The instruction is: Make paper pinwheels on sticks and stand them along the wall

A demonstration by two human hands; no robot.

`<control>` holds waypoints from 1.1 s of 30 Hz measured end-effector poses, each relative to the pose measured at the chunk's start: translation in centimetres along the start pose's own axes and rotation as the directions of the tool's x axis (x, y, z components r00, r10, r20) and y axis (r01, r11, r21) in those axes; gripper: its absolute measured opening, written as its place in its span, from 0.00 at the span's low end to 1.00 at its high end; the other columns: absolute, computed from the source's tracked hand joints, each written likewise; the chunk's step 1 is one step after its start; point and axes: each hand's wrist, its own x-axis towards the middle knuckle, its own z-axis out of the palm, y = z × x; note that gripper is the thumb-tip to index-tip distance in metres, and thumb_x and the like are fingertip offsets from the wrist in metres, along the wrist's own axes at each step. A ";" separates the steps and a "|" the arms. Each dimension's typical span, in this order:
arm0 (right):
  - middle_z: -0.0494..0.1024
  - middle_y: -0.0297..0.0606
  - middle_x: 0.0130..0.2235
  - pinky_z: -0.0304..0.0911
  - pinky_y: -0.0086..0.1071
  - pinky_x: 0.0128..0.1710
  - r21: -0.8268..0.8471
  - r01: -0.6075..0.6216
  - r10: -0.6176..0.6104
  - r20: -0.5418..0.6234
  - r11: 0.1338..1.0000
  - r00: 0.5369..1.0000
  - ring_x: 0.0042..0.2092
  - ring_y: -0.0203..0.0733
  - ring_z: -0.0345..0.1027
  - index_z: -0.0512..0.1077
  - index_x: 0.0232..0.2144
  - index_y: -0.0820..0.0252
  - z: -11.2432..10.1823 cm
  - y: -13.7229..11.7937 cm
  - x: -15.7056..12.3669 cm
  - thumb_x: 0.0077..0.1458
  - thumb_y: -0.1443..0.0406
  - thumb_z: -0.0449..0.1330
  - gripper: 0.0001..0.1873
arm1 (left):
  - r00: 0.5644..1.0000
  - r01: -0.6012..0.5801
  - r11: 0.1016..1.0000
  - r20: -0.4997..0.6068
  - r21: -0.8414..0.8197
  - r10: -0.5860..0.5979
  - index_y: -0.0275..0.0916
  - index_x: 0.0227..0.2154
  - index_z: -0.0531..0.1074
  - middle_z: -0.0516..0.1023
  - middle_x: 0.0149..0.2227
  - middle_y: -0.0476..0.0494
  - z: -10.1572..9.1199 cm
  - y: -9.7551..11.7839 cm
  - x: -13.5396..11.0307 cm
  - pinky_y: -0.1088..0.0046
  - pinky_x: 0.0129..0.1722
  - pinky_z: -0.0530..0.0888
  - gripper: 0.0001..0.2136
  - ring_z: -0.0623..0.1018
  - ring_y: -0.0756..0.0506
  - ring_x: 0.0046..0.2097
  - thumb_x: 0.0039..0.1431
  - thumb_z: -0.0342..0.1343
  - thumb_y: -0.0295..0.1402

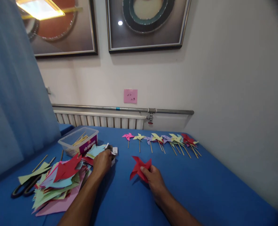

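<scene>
My right hand [153, 178] pinches a folded red paper pinwheel head [139, 168] against the blue tablecloth [200, 188]. My left hand [102, 161] reaches forward over a small white box [114, 152] beside the paper pile, fingers curled down on it; what they hold is hidden. A heap of cut coloured paper pieces [56, 183] lies left of that arm.
A row of finished pinwheels on sticks [162, 141] lies at the back of the table. A clear plastic tub with wooden sticks [79, 142] stands back left. Black-handled scissors [23, 188] lie at the far left, a radiator [98, 121] runs along the wall.
</scene>
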 end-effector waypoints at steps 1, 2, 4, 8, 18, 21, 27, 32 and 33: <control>0.76 0.31 0.22 0.57 0.30 0.25 0.003 0.000 0.000 0.000 1.000 1.000 0.24 0.37 0.65 0.74 0.24 0.59 0.0 0.0 0.0 0.40 0.59 0.67 0.10 | 0.999 -0.001 1.000 -0.043 -0.008 0.000 0.41 0.40 0.75 0.81 0.43 0.39 -0.1 0.0 0.0 0.70 0.36 0.64 0.12 0.79 0.40 0.45 0.65 0.47 0.33; 0.75 0.31 0.22 0.57 0.30 0.25 0.006 0.000 0.000 0.000 1.000 1.000 0.24 0.38 0.65 0.74 0.25 0.58 0.0 0.1 0.0 0.40 0.59 0.67 0.10 | 0.995 -0.012 1.000 -0.096 -0.022 0.010 0.40 0.41 0.75 0.81 0.43 0.39 -0.2 0.1 -0.1 0.70 0.37 0.64 0.12 0.78 0.41 0.45 0.66 0.46 0.33; 0.75 0.31 0.21 0.57 0.30 0.24 0.019 -0.004 0.004 -0.001 1.000 1.000 0.24 0.39 0.65 0.74 0.25 0.58 0.0 0.2 0.1 0.41 0.59 0.67 0.10 | 0.977 -0.069 0.995 -0.209 -0.078 0.051 0.39 0.40 0.75 0.80 0.43 0.40 -0.3 0.4 -0.4 0.71 0.38 0.64 0.11 0.77 0.42 0.44 0.65 0.46 0.31; 0.73 0.30 0.20 0.57 0.30 0.24 0.099 -0.030 0.031 -0.008 0.995 0.999 0.22 0.37 0.63 0.72 0.25 0.58 -0.2 0.5 0.2 0.43 0.57 0.66 0.11 | 0.946 -0.289 0.905 -0.239 -0.312 0.220 0.38 0.34 0.75 0.79 0.35 0.45 0.6 2.3 -1.5 0.73 0.39 0.65 0.08 0.76 0.46 0.39 0.61 0.50 0.28; 0.71 0.30 0.19 0.58 0.30 0.24 0.183 -0.076 0.081 -0.020 0.980 0.997 0.21 0.34 0.62 0.68 0.24 0.58 -0.1 -0.1 0.0 0.43 0.55 0.68 0.16 | 0.952 -0.185 0.715 0.059 -0.674 0.301 0.37 0.29 0.74 0.75 0.27 0.51 4.2 4.1 -2.3 0.76 0.31 0.63 0.05 0.71 0.50 0.30 0.52 0.52 0.26; 0.71 0.30 0.19 0.59 0.29 0.24 0.195 -0.075 0.079 -0.012 0.978 0.997 0.21 0.34 0.63 0.69 0.24 0.59 -0.2 0.2 0.2 0.42 0.54 0.69 0.17 | 0.959 -0.120 0.678 0.091 -0.725 0.267 0.37 0.29 0.74 0.73 0.26 0.52 4.3 3.8 -1.9 0.77 0.29 0.62 0.05 0.70 0.50 0.28 0.52 0.53 0.27; 0.72 0.30 0.19 0.58 0.29 0.23 0.202 -0.070 0.075 -0.015 0.977 0.997 0.21 0.33 0.63 0.69 0.24 0.59 -0.4 0.8 0.7 0.41 0.54 0.70 0.18 | 0.960 -0.079 0.673 0.125 -0.735 0.250 0.36 0.27 0.72 0.68 0.22 0.54 4.2 3.7 -1.7 0.77 0.27 0.60 0.03 0.65 0.52 0.25 0.51 0.53 0.25; 0.71 0.29 0.18 0.59 0.29 0.24 0.228 -0.079 0.079 0.011 0.971 0.997 0.21 0.33 0.63 0.69 0.23 0.59 -0.2 0.5 0.4 0.41 0.55 0.71 0.18 | 0.939 -0.048 0.685 0.200 -0.727 0.279 0.36 0.27 0.72 0.68 0.21 0.55 5.3 3.3 -1.4 0.78 0.25 0.60 0.04 0.65 0.52 0.24 0.51 0.53 0.24; 0.71 0.29 0.18 0.58 0.29 0.23 0.228 -0.083 0.084 0.004 0.970 0.996 0.21 0.33 0.62 0.69 0.23 0.60 -0.2 0.5 0.4 0.41 0.55 0.71 0.18 | 0.937 -0.044 0.694 0.210 -0.719 0.277 0.36 0.27 0.72 0.68 0.21 0.54 5.5 3.2 -1.4 0.77 0.25 0.60 0.04 0.65 0.52 0.24 0.51 0.53 0.24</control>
